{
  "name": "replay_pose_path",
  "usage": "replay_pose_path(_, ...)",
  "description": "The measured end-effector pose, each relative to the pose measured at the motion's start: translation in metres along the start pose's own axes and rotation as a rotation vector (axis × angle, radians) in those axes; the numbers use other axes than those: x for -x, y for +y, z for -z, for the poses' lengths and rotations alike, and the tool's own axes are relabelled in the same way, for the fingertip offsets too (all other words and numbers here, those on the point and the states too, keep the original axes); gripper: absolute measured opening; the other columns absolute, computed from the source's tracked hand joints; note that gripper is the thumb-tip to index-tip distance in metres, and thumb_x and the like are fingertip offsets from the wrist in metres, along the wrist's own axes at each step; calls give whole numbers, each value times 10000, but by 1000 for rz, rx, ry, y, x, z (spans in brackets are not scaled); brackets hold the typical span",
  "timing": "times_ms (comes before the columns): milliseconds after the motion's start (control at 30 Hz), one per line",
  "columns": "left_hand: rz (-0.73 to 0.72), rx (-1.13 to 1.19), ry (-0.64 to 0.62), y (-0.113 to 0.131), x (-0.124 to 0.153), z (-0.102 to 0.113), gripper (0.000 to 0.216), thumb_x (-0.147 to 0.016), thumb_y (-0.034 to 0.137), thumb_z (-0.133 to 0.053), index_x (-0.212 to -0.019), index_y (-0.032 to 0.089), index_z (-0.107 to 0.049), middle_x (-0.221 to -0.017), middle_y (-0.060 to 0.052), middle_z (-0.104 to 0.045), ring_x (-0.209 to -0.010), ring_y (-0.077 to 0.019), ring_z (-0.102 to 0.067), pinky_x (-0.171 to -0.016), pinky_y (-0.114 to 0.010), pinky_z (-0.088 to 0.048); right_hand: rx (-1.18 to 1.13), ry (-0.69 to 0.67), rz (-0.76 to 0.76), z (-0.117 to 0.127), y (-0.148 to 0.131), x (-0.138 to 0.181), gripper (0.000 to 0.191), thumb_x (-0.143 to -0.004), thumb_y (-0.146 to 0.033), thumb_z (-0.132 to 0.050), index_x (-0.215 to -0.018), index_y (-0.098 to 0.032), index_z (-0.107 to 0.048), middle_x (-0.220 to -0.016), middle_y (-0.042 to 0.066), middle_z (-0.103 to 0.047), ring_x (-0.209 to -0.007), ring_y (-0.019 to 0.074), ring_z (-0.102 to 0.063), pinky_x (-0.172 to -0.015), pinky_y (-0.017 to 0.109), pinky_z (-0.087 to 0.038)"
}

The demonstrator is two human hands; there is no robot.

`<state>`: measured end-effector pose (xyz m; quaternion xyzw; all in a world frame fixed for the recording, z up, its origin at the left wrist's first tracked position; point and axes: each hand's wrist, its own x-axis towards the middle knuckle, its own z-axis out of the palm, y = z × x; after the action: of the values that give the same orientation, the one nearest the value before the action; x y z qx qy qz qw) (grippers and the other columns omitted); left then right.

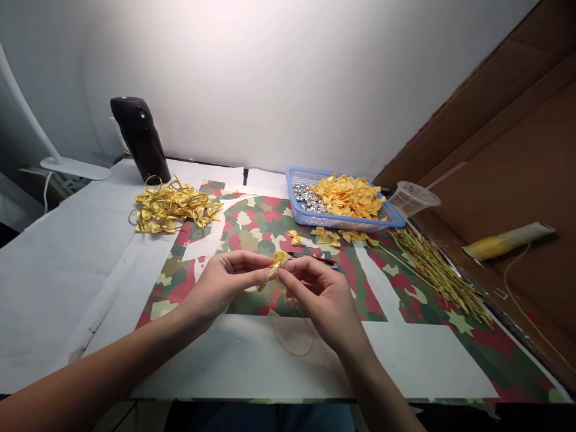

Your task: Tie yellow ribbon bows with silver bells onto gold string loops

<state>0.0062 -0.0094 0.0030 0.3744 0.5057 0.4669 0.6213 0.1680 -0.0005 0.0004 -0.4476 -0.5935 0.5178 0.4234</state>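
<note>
A small yellow ribbon bow (280, 257) with a gold wire bent into a loop is pinched between my two hands over the middle of the table. My left hand (229, 273) grips it from the left, thumb and fingers together. From the right, my right hand (321, 291) pinches the same bow and wire; its other fingers are curled. A thin pale thread (299, 355) hangs in a curve below my right hand onto the white surface. Behind the right hand lies a slim dark and red tool (330, 263), partly hidden. Several loose yellow bows (324, 236) lie beyond it.
At the back right a blue basket (294, 207) holds yellow bows and silver beads. Gold stems (443, 273) lie at the right, near a clear plastic cup (411, 201) and a thread spool (508, 241). Wired bows (173, 207) are heaped left, before a black bottle (141, 141).
</note>
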Motion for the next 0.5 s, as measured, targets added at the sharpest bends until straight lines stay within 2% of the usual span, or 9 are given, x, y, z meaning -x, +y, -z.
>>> replay_pose_path(267, -14, -18, -14, 2, 2, -1, 150, -612, 274, -812, -744, 225, -759, -752, -8, -707, -710, -122, -579, -631, -209, -452, 2, 27, -4, -1, 0, 0, 186, -746, -356, -641, -708, -177, -607, -673, -1, -587, -537, 95, -502, -461, 202, -411)
replay_pose_path(500, 41, 73, -8, -4, -2, 3, 191, -596, 263, -831, -754, 209, -739, -757, 18, -682, -666, -79, -543, -598, -178, -417, 76, 52, 18, 4, -4, 0, 233, -780, -407, -609, -759, -175, -609, -713, 18, -602, -565, 116, -523, -490, 226, -425)
